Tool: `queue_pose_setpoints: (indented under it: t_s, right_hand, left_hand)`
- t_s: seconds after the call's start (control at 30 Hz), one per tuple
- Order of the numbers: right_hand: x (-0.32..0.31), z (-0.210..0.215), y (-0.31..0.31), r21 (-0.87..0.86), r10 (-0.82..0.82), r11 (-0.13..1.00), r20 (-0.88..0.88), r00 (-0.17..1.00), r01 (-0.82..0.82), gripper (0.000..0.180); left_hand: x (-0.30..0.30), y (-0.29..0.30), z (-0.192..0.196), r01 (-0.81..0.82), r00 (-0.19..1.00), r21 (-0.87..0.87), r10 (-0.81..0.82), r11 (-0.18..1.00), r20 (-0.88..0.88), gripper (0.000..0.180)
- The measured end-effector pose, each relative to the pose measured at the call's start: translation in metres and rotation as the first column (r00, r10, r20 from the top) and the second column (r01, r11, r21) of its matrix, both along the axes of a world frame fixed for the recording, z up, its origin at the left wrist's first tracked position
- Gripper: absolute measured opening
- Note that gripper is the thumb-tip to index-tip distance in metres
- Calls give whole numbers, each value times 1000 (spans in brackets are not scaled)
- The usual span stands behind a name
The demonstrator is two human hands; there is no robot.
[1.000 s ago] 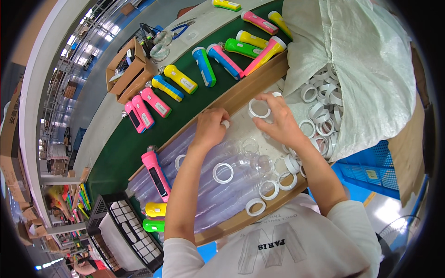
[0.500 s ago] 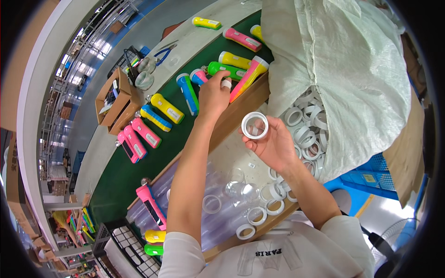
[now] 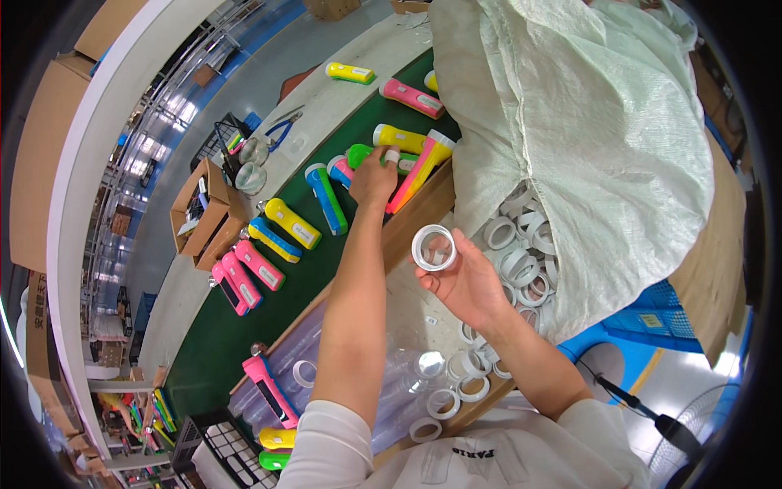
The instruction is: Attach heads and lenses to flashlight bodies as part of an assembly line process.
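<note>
My left hand (image 3: 375, 181) reaches over the green belt, its fingers closed over the middle of a green flashlight (image 3: 357, 155). A white band wraps one of its fingers. Just right of that hand, a pink and yellow flashlight (image 3: 423, 167) leans on the wooden edge, and a yellow one (image 3: 399, 137) lies behind. Between its thumb and fingers, my right hand (image 3: 471, 281) holds a white plastic ring (image 3: 416, 248) with its round opening facing up. The ring is above the wooden tray, apart from the flashlights.
A woven sack (image 3: 603, 155) spills white rings (image 3: 521, 265) at the right. Clear plastic tubes (image 3: 399, 399) lie in the tray below my arms. More flashlights line the green belt (image 3: 212, 326). Beyond stand a cardboard box (image 3: 213, 216) and blue-handled pliers (image 3: 279, 133). A blue crate (image 3: 656, 314) is at right.
The view has shifted, so most things appear lower and slightly left. My left hand has closed further over the green flashlight. My right hand still holds the white ring.
</note>
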State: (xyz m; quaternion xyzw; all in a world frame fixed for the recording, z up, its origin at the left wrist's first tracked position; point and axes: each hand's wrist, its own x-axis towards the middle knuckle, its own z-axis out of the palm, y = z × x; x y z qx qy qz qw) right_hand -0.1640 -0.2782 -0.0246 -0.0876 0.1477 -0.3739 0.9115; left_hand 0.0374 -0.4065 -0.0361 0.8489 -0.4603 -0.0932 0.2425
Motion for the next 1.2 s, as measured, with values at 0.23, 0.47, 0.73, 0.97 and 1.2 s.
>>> queue_pose_setpoints:
  t_s: [0.23, 0.47, 0.73, 0.97, 1.2]
  right_hand:
    - [4, 2, 3, -92, 43, 995, 10, 999, -41, 34]
    - [3, 6, 4, -80, 35, 996, 55, 998, -31, 37]
    - [-2, 3, -6, -28, -17, 999, 84, 996, 20, 36]
    - [-1, 3, -8, -5, -5, 1000, 71, 997, 5, 40]
    - [5, 2, -2, -75, 46, 996, 28, 999, -44, 41]
  left_hand:
    - [38, 47, 38, 20, 936, -640, -240, 768, -258, 16]
    - [1, 12, 20, 163, 965, -226, -202, 961, -166, 45]
    - [30, -25, -19, 151, 972, 196, -182, 969, 151, 36]
    - [40, 101, 61, 179, 600, -403, -424, 897, -678, 25]
    - [8, 288, 127, 297, 531, -465, -549, 834, -646, 24]
